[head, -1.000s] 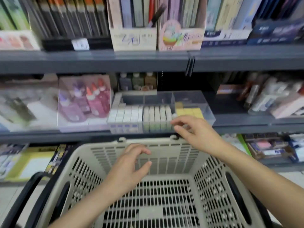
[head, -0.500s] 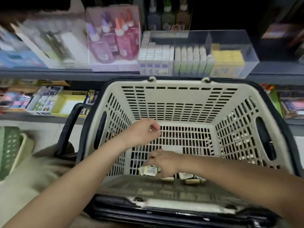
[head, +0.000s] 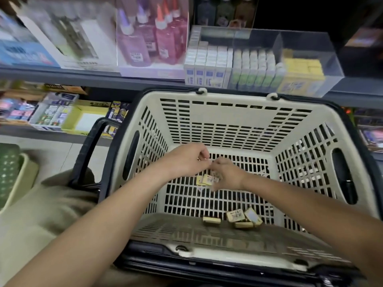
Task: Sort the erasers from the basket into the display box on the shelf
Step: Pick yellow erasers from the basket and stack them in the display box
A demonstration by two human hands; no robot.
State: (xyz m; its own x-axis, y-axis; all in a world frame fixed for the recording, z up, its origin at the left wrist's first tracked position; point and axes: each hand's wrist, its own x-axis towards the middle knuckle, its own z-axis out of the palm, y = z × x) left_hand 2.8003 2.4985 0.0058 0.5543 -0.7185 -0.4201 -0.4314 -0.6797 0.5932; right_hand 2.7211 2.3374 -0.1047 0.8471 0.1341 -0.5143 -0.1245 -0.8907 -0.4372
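Observation:
A cream plastic basket point(head: 234, 119) with a black handle stands in front of the shelf. Several yellow erasers point(head: 241, 218) lie on its floor near the front wall. My right hand point(head: 228, 175) hangs over the basket's middle and grips a few yellow erasers point(head: 207, 180). My left hand point(head: 187, 160) is beside it, fingers curled, fingertips touching the right hand's fingers; whether it pinches anything is hidden. The clear display box point(head: 306, 46) sits on the shelf behind the basket, holding rows of white, green and yellow erasers.
Glitter glue bottles point(head: 153, 38) stand left of the display box. A lower shelf at left carries a yellow carton point(head: 87, 119) and small packs. A green basket point(head: 10, 172) sits on the floor at far left. The grey shelf edge point(head: 62, 76) runs across.
My right hand came back from the display box, dipped to the basket floor, and has now risen to mid-basket with erasers. My left hand stayed over the basket. The camera tilted down.

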